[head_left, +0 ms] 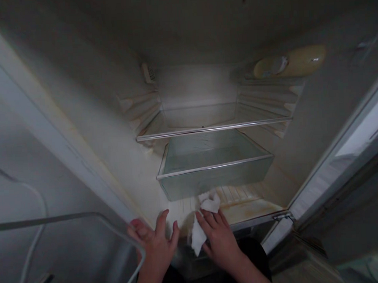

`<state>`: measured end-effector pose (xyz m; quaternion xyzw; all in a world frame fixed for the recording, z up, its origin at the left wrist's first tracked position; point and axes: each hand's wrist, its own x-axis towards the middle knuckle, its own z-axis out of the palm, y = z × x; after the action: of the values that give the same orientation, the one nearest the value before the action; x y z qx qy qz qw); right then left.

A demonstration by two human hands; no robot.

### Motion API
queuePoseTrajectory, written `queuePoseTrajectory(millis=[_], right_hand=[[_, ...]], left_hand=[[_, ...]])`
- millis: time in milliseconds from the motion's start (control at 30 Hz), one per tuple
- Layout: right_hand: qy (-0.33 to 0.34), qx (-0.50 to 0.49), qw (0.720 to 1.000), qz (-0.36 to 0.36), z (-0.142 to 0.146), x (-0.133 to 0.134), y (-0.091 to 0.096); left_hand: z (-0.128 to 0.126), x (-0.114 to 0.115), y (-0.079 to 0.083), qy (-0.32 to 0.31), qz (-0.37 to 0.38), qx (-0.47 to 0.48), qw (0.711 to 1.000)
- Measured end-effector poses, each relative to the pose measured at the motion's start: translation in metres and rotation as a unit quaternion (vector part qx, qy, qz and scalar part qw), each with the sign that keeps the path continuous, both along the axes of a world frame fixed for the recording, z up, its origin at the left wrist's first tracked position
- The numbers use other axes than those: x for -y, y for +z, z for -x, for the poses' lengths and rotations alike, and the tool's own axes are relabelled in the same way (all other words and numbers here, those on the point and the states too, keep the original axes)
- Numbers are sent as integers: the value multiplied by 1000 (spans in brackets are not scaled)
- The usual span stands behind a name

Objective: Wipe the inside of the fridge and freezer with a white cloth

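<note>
My right hand (216,235) presses a crumpled white wipe (198,236) against the front edge of the fridge floor (248,210). Part of the wipe bunches up beyond my fingertips, and another part hangs below them. Brownish stains mark the floor to the right of this hand. Nothing is in my left hand (158,240); its fingers are spread near the fridge's left front edge. Just behind both hands sits a clear drawer (216,176), with no contents visible.
Above the drawer is a glass shelf (215,128). A yellowish bottle (291,62) lies at the upper right. On the left, a grey cable (53,219) runs across in front of the fridge side. A metal hinge (284,216) sits at the lower right.
</note>
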<state>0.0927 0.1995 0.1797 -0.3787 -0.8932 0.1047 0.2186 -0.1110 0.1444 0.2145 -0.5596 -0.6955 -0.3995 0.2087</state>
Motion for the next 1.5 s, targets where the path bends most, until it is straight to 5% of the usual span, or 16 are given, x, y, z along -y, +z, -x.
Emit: queuePoseTrajectory(millis=[167, 300, 433, 500, 533, 633, 700, 800, 1000, 1233, 1400, 1500], right_hand=[[-144, 0, 988, -59, -81, -25, -3], [-230, -15, 968, -101, -138, -27, -11], [-227, -117, 965, -62, -144, 4, -22], [-225, -213, 950, 28, -123, 31, -30], [-218, -267, 934, 89, -108, 47, -35], [-189, -405, 857, 255, -58, 91, -48], [-199, -467, 802, 314, -33, 115, -53], [-215, -506, 756, 356, -15, 141, -56], [-213, -481, 783, 333, -12, 173, -60], [-265, -461, 804, 266, -34, 186, -56], [-208, -438, 849, 210, -56, 169, -38], [-182, -454, 843, 222, -60, 163, -29]], left_hand=[[-8, 1, -13, 31, -5, -100, 994], [-17, 9, -33, 9, 10, -91, 996], [-32, 24, -58, -38, 41, -13, 998], [-42, 32, -66, -145, 86, 18, 986], [-46, 36, -68, -240, 129, 26, 962], [-56, 43, -67, -469, 290, 91, 829], [-58, 44, -64, -497, 346, 179, 775], [-52, 45, -64, -492, 366, 284, 737], [-46, 53, -80, -492, 436, 288, 697], [-83, 55, -70, -530, 375, 331, 685], [-96, 54, -68, -467, 324, 427, 704], [-99, 63, -76, -386, 284, 510, 715]])
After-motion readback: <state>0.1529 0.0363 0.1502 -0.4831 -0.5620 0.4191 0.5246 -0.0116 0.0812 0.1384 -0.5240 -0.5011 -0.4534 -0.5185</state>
